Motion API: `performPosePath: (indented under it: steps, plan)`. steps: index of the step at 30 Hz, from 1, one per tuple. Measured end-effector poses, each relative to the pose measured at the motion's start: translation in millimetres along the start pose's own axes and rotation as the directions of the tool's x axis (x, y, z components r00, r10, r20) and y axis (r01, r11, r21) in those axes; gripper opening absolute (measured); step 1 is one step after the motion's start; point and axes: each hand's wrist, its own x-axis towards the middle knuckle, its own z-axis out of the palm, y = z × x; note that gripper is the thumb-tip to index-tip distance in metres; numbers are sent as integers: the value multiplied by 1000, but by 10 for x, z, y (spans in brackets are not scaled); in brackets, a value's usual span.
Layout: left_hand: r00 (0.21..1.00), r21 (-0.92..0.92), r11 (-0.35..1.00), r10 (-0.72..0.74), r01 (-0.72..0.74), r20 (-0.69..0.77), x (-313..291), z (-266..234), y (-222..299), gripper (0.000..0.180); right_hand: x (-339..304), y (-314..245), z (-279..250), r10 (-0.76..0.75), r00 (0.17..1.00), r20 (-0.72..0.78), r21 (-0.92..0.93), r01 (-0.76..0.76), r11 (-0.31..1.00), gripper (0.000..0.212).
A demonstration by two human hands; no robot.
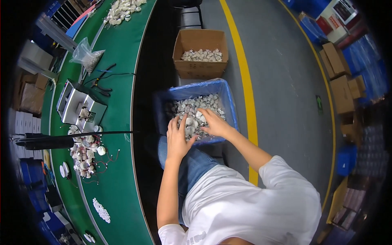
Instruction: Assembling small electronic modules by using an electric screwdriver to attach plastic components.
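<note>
Rests left hand (178, 136) and right hand (213, 123) over loose, small white motor-like parts (188, 107) in a blue bin (233, 110).
Spreads left fingers loosely, with no clear hold; half-curls right fingers and thumb around a white disc (199, 114), cannot tell if gripped. Lies directly below both palms, in a heap. Probably light, stiff, a little slippery; better to take by the round rim, avoiding shiny bits, perhaps easy to bend.

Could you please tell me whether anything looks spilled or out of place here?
Nothing looks clearly spilled or damaged: the parts under the left hand and right hand lie inside the blue bin. The untidiest spot is the heap on the bench beside the machine, where red wires straggle out loosely.
</note>
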Motion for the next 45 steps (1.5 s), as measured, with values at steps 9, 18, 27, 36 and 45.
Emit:
performPosePath:
  steps: [9, 18, 27, 36, 45]
  plan:
    - [994, -414, 908, -17, 59, 105, -607, -1743, 99, 35, 113, -50, 83, 24, 975, 223, -58, -11, 998, 63]
    - [703, 341, 785, -162, 517, -693, -161, -2515, -1145, 36, 618, -2310, 289, -567, 821, 60, 538, 452, 712, 20]
    - [792, -201, 933, -360, 299, -494, -148, -2736, -1615, 22, 1052, -2951, 1020, -548, 825, -139, 154, 564, 811, 40]
    - [657, -17, 814, -481, 581, -581, -190, -2687, -1516, 45, 1213, -3021, 1157, -499, 855, -141, 114, 515, 850, 54]
    - [742, 26, 970, -167, 242, -649, -233, -2499, -1810, 35, 1208, -3025, 1133, -535, 837, -113, 111, 546, 830, 53]
